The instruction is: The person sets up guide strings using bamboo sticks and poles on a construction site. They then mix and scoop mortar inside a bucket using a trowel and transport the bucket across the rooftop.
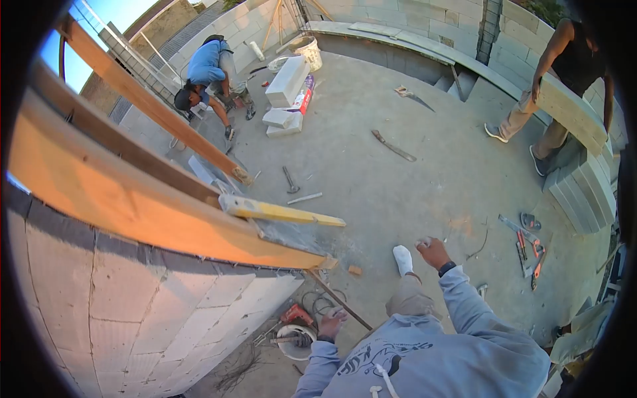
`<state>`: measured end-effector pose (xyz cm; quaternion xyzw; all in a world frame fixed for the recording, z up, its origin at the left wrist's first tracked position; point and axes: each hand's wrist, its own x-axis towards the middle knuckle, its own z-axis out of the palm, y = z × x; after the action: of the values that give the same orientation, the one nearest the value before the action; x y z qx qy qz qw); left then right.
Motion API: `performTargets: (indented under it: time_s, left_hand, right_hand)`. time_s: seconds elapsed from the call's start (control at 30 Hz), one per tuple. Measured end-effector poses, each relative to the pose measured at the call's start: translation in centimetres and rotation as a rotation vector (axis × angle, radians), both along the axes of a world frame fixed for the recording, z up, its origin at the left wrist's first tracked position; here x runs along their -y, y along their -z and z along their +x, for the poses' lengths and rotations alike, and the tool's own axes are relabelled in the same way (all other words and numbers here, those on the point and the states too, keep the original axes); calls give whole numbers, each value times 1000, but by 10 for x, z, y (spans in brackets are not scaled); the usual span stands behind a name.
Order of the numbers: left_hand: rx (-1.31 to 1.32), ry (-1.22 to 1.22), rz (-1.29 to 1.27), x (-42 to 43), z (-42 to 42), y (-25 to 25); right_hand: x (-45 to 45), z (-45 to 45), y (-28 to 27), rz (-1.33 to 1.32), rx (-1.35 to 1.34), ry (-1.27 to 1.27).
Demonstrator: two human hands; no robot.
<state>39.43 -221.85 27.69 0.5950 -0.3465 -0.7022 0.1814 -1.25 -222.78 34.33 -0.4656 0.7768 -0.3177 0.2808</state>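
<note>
My left hand [332, 323] hangs low at the left of my body, fingers loosely apart with nothing visible in them. Beside it are a dark thin strip [342, 302] leaning at a slant, and a white bucket [295, 350] with tools in it. A red power drill [297, 314] lies at the bucket's rim. My right hand [432, 252] is held out in front, away from any object, its fingers curled in. Whether something small is inside them is hidden. Below it shows my white shoe [402, 260] on the concrete floor [358, 199].
A block wall [126, 298] with long timber beams [133, 192] stands at left; a yellow level [285, 211] juts out. A hammer [290, 180], handsaw [415, 98] and hand tools [529, 249] lie around. One co-worker [211, 66] bends down; another [574, 60] holds a block [572, 113].
</note>
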Motion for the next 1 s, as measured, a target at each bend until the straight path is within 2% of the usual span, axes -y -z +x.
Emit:
performTargets:
  time_s: [0.03,0.1,0.13,0.2,0.3,0.37,0.4,0.5,0.6,0.63,0.67,0.73,0.77,0.8,0.83,0.87,0.9,0.93,1.0]
  left_hand:
    - [47,92,-15,18,-42,-20]
    - [-61,363,-188,74,-122,-34]
    - [-87,379,-222,107,-159,-60]
    - [-132,423,-294,157,-215,-122]
    - [-164,249,-235,219,-235,-68]
    - [75,342,-284,250,-217,-9]
    - [195,388,-308,272,-213,6]
    - [168,105,-151,318,-222,-21]
    - [179,-15,-41,384,-229,19]
    - [174,-1,48,408,-229,49]
    - [275,94,-88,442,-238,56]
    - [480,293,-345,505,-252,43]
    - [533,278,-445,559,-260,21]
    - [444,281,-358,634,-262,59]
    - [371,281,-216,669,-244,92]
    - [226,281,-114,732,-240,79]
    - [559,377,-327,789,-250,8]
    - [559,276,-457,841,-250,-34]
    - [306,-76,-531,927,-241,-71]
  right_hand:
    - [16,-15,-24,149,4,-3]
    - [45,-50,-57,141,-10,-138]
    - [60,-70,-68,132,-31,-208]
    - [88,-105,-73,173,-35,-186]
    - [135,-133,-81,201,-7,-93]
    - [171,-144,-72,139,46,-11]
    - [192,-147,-72,143,53,-53]
    - [259,-149,-78,208,101,-188]
    - [338,-170,-49,264,70,-263]
    - [370,-180,-39,265,59,-241]
    - [401,-189,-28,265,53,-213]
    - [455,-204,1,321,26,-164]
    - [485,-217,18,364,-11,-147]
    - [530,-240,30,403,-68,-139]
    - [561,-253,33,561,-73,-33]
    - [583,-267,54,615,-117,-41]
    - [607,-291,83,650,-159,-37]
    - [624,-307,98,685,-190,-26]
    - [666,-330,100,667,5,83]
